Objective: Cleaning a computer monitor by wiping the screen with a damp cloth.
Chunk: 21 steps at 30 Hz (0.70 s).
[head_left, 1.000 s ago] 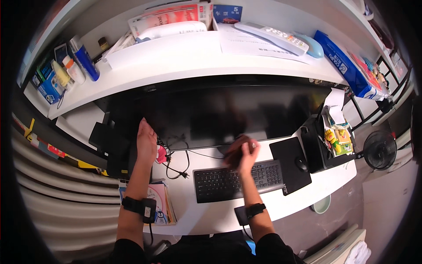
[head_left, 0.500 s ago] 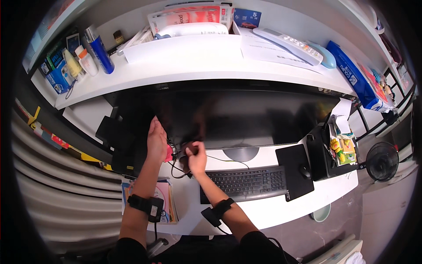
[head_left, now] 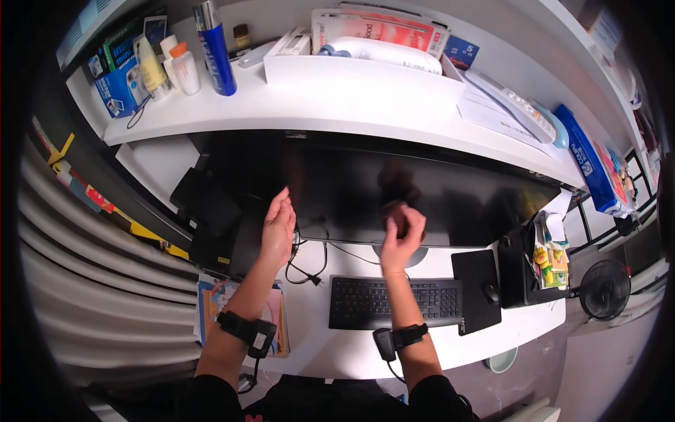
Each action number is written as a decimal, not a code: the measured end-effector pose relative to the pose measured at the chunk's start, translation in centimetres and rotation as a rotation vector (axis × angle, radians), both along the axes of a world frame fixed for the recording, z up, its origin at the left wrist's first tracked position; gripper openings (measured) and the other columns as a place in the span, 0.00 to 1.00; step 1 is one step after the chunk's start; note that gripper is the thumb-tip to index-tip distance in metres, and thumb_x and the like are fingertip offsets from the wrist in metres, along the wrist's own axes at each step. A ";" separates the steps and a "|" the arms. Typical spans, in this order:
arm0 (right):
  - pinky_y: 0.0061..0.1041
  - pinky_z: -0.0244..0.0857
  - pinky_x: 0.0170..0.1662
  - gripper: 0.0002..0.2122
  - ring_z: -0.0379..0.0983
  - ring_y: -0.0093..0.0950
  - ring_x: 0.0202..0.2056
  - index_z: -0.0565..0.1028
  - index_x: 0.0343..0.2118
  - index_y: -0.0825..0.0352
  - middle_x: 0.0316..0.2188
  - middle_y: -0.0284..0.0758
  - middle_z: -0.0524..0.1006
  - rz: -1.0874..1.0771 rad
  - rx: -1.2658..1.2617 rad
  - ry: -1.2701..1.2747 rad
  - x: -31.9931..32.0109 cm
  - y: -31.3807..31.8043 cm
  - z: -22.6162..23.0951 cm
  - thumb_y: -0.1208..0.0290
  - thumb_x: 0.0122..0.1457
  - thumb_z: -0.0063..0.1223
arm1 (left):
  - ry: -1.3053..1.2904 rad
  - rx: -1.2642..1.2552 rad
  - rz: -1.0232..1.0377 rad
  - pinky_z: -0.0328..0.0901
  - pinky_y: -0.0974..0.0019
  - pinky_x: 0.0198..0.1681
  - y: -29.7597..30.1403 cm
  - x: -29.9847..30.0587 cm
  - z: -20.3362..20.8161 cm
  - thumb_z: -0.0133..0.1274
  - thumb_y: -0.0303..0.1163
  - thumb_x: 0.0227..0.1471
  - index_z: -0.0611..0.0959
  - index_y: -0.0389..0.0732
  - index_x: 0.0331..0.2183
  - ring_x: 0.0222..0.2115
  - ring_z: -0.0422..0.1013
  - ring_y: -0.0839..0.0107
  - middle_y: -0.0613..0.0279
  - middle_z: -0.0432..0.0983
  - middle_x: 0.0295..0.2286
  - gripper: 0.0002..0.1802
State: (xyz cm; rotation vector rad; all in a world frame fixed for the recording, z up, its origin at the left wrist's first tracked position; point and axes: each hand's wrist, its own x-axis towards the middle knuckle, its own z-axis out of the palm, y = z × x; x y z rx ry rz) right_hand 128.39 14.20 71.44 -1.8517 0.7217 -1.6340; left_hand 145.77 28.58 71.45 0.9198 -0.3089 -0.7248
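My right hand (head_left: 404, 239) is closed around a small dark brown rounded thing (head_left: 399, 220) in front of the monitor (head_left: 464, 197), above its stand. What kind of thing it is, I cannot make out. My left hand (head_left: 279, 228) is raised before the monitor's left part, fingers stretched upward and nothing visible in them; its palm is partly turned away. Beside it on the desk lies a tangle of black cables (head_left: 309, 274) with a plug. The keyboard (head_left: 394, 302) sits below my right hand, partly covered by my forearm.
A mouse (head_left: 490, 291) rests on a black mat (head_left: 467, 274), near a black box (head_left: 517, 264) of small items. Books (head_left: 211, 309) lie under my left forearm. Above, a white shelf (head_left: 309, 105) holds a blue spray can (head_left: 216, 56), bottles and a white tray (head_left: 351, 74).
My right hand has moved right with the brown thing, away from the cables. A pink thing seen beside my left hand is no longer visible. The view has shifted.
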 end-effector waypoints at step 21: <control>0.32 0.59 0.45 0.20 0.66 0.37 0.38 0.69 0.40 0.67 0.36 0.41 0.70 0.140 -0.351 0.033 4.0 2.0 6.2 0.81 0.39 0.56 | -0.010 -0.035 -0.035 0.36 0.68 0.59 0.6 -0.7 0.8 0.36 0.33 0.58 0.56 0.39 0.55 0.59 0.39 0.67 0.54 0.45 0.57 0.24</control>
